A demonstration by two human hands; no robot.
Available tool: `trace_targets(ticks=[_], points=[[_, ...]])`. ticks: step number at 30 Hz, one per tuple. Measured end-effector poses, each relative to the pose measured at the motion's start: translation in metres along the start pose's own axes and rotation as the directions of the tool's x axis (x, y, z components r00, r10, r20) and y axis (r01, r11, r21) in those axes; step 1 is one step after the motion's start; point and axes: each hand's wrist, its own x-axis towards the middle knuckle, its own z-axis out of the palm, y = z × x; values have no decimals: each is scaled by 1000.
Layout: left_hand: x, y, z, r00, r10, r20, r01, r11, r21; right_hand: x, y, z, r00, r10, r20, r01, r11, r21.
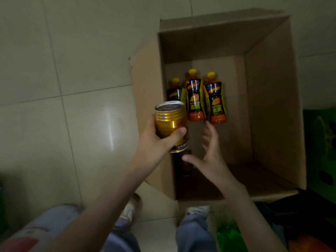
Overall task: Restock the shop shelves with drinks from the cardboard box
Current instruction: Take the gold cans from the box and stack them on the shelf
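Left hand is wrapped around a gold metal drink can, thumb across the front. The can is tilted, silver top facing up, and held over the near-left corner of the open brown cardboard box.

Right hand is just beside it, inside the box, fingers spread and loose, holding nothing. The hands are close but not touching.

Three dark plastic bottles with yellow caps lie side by side on the box bottom, just beyond both hands, caps pointing away. There is a dark shape below the can; too dim to identify.

The box sits on a glossy pale tiled floor, with a light streak left of the left hand. The room is dim. A green crate is right of the box, and a green bottle is under the right forearm. Blue jeans and light shoes are nearest the camera.
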Motion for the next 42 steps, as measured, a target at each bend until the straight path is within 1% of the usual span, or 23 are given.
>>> trace_targets(ticks=[1, 2, 3, 4, 5, 8, 9, 11, 13, 15, 16, 18, 19, 21, 25, 27, 30, 32, 34, 36, 38, 40, 42], points=[[-1, 2, -9, 1000, -11, -8, 11, 1000, -18, 6, 10, -3, 991, 107, -80, -113, 991, -76], [-1, 3, -18, 999, -28, -16, 27, 999, -36, 13, 22, -4, 961, 219, -168, -242, 961, -132], [-1, -1, -28, 999, -45, -25, 44, 998, -42, 21, 33, -1, 926, 305, -222, -345, 923, -169], [-1, -6, -39, 997, -62, -33, 61, 997, -41, 28, 44, 5, 904, 360, -230, -406, 892, -201], [-1, -14, -48, 996, -80, -43, 79, 996, -35, 34, 56, 12, 902, 387, -191, -426, 871, -246], [-1, -43, -67, 987, -136, -82, 135, 991, -20, 49, 88, 39, 882, 471, 8, -417, 789, -451], [-1, -53, -71, 984, -154, -86, 153, 988, -19, 54, 94, 47, 867, 495, 47, -413, 769, -489], [-3, -70, -76, 980, -187, -73, 186, 982, -19, 66, 108, 59, 852, 519, 64, -431, 766, -477], [-6, -81, -78, 978, -201, -49, 200, 980, -13, 73, 117, 67, 852, 522, 35, -451, 766, -458], [-11, -85, -77, 979, -204, -23, 203, 979, -15, 69, 117, 69, 858, 514, 16, -438, 747, -499], [-15, -82, -75, 979, -204, -10, 203, 979, -19, 63, 113, 67, 871, 491, -6, -420, 740, -525], [-25, -67, -72, 979, -201, 9, 201, 979, -22, 45, 91, 57, 928, 362, -83, -336, 723, -603], [-31, -56, -72, 980, -196, 21, 196, 981, -14, 33, 74, 49, 950, 288, -121, -298, 722, -624], [-47, -27, -71, 981, -183, 60, 183, 983, 9, 4, 30, 29, 967, 181, -181, -255, 750, -611], [-95, 62, -71, 973, -143, 180, 133, 989, 62, -79, -80, -11, 961, 54, -271, -205, 796, -569], [-127, 112, -72, 960, -104, 258, 77, 991, 112, -132, -136, -29, 946, -11, -323, -168, 839, -518], [-184, 187, -73, 919, -55, 391, -17, 984, 178, -223, -214, -48, 903, -49, -427, -123, 922, -366], [-230, 233, -69, 877, -27, 479, -67, 982, 179, -288, -259, -55, 855, -42, -516, -88, 970, -226], [-278, 268, -62, 830, -8, 558, -107, 979, 174, -352, -296, -56, 803, 6, -595, -32, 999, -34], [-326, 293, -51, 777, -8, 629, -130, 976, 173, -416, -322, -54, 759, 39, -650, 57, 990, 126], [-373, 309, -38, 716, -15, 698, -160, 970, 185, -477, -340, -50, 713, 83, -697, 133, 959, 251], [-419, 317, -24, 658, -33, 753, -197, 957, 214, -535, -351, -44, 673, 143, -726, 217, 900, 378], [-466, 319, -8, 576, -58, 815, -242, 941, 237, -590, -352, -38, 631, 195, -751, 302, 830, 470]])
